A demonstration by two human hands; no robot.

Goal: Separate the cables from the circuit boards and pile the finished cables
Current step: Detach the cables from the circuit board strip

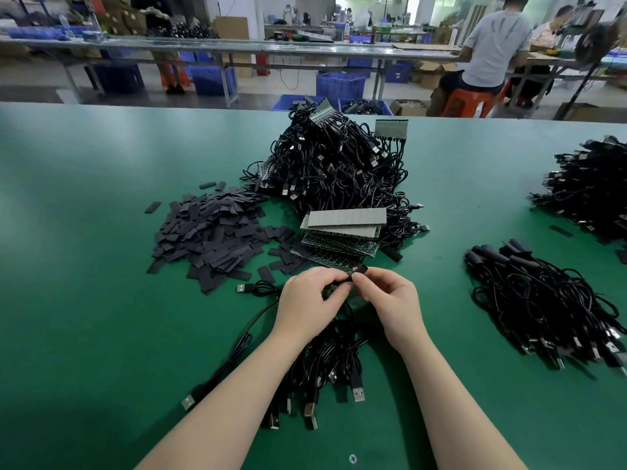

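Observation:
My left hand (314,296) grips a small green circuit board strip (334,289) low over the green table (84,232). My right hand (386,296) pinches a black sleeve piece (359,270) at the strip's end. Black USB cables (325,368) hang from the strip and lie bunched under my wrists. A stack of circuit board panels (342,232) lies just beyond my hands. Behind it rises a large tangle of black cables with boards (336,164). A pile of finished cables (543,300) lies at the right.
A heap of flat black sleeve pieces (210,228) spreads left of the board stack. Another cable pile (590,188) sits at the far right edge. Past the table are benches, blue crates (339,84) and seated people (492,52).

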